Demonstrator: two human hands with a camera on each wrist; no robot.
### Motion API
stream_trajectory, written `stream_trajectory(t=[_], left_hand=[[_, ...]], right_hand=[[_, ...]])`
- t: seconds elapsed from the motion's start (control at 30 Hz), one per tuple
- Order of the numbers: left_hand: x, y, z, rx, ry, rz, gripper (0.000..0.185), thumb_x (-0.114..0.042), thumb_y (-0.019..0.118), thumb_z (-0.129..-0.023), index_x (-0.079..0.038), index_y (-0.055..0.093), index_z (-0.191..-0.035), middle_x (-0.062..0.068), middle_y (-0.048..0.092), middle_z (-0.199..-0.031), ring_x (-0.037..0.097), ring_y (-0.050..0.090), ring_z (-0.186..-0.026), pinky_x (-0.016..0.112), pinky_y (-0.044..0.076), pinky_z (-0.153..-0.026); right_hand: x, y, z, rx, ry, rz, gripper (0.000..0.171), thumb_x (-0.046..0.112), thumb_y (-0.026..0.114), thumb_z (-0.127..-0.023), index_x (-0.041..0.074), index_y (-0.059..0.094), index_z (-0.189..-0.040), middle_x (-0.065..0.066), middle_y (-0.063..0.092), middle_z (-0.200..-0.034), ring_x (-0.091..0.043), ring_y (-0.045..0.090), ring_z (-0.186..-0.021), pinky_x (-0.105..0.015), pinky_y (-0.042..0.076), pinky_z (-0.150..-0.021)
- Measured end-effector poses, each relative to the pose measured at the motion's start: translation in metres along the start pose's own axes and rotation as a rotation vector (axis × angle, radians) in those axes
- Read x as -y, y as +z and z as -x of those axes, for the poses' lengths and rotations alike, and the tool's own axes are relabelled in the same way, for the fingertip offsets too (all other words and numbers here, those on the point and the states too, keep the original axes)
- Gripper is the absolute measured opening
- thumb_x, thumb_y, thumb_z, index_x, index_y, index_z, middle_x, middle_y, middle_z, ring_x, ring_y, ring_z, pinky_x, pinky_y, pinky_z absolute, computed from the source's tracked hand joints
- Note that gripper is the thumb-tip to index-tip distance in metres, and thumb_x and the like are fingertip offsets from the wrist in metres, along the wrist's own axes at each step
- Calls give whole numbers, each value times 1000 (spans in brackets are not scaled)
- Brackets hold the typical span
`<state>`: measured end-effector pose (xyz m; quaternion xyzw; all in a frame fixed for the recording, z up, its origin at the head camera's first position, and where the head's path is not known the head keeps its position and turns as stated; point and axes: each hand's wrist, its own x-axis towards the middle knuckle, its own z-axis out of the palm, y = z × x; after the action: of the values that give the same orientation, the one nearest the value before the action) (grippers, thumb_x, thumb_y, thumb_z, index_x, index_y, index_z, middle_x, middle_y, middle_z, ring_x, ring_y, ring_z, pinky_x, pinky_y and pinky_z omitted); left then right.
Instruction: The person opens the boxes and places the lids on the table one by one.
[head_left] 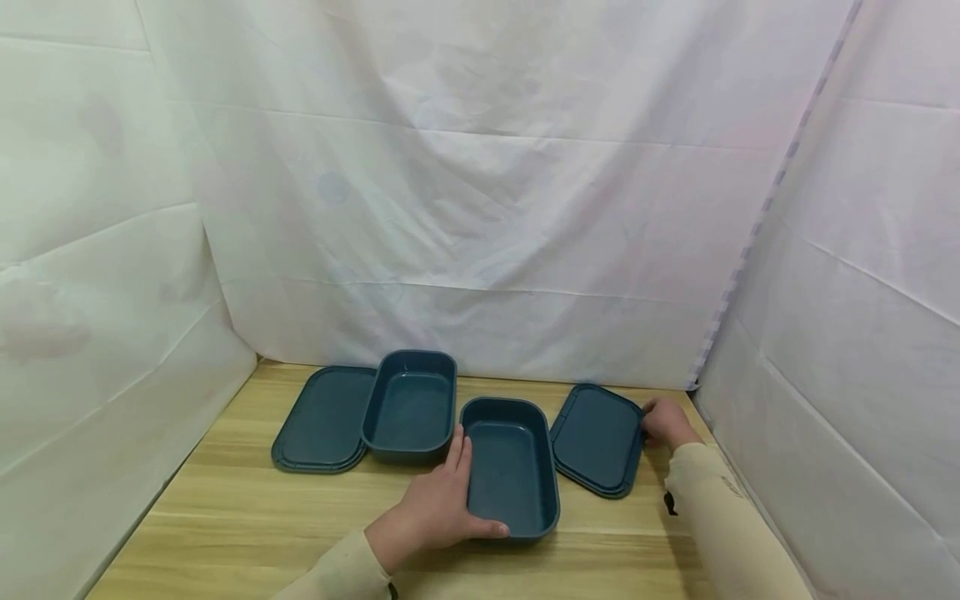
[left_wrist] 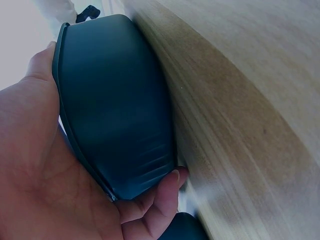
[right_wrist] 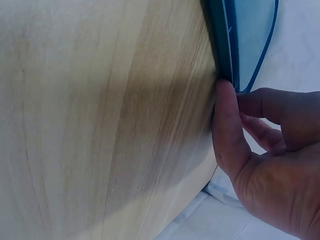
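Note:
My left hand [head_left: 438, 504] holds the front left part of a dark teal rectangular food container [head_left: 512, 475], with the thumb at its near rim and the fingers along its left side. In the left wrist view, the container's outer wall [left_wrist: 112, 105] fills the middle, and fingertips [left_wrist: 167, 192] curl round one corner. Off to the right, my right hand [head_left: 666, 422] pinches the right edge of a matching flat lid [head_left: 600, 442] between thumb and fingers. That lid lies slanted just beside the container, which stands upright with nothing inside.
A second teal container [head_left: 412, 412] stands behind and to the left, overlapping the edge of another teal lid [head_left: 326, 421]. All rest on a wood-grain table [head_left: 262, 533]. White sheeting [head_left: 480, 208] hangs behind the table and along both sides, close to my right hand.

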<state>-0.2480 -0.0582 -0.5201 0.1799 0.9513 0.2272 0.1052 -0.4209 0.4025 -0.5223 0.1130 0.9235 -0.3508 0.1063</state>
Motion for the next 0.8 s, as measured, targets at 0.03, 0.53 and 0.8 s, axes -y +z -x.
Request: stream_trajectory(t=[0.03, 0.53, 0.8], left_hand=[[0, 0, 0, 0, 0, -1, 150, -95, 74, -76, -2, 14, -177, 15, -8, -185, 34, 75, -116, 44, 60, -74], [-1, -1, 1, -1, -2, -10, 149, -94, 75, -76, -2, 14, -177, 16, -7, -185, 38, 71, -126, 47, 62, -80], [0, 0, 0, 10, -7, -7, 149, -94, 75, -76, -2, 14, -177, 15, -8, -185, 36, 74, -116, 43, 59, -72]], right_hand=[[-1, 0, 0, 1, 2, -15, 41, -11, 56, -96, -22, 57, -135, -32, 66, -110, -29, 71, -85, -38, 65, -69], [-7, -7, -4, 53, -14, -192, 45, -6, 52, -100, -16, 53, -144, -24, 67, -106, -26, 72, -79, -42, 65, -68], [-1, -9, 6, 53, -77, -264, 53, -8, 55, -101, -13, 50, -154, -19, 74, -96, -26, 72, -73, -46, 64, -68]])
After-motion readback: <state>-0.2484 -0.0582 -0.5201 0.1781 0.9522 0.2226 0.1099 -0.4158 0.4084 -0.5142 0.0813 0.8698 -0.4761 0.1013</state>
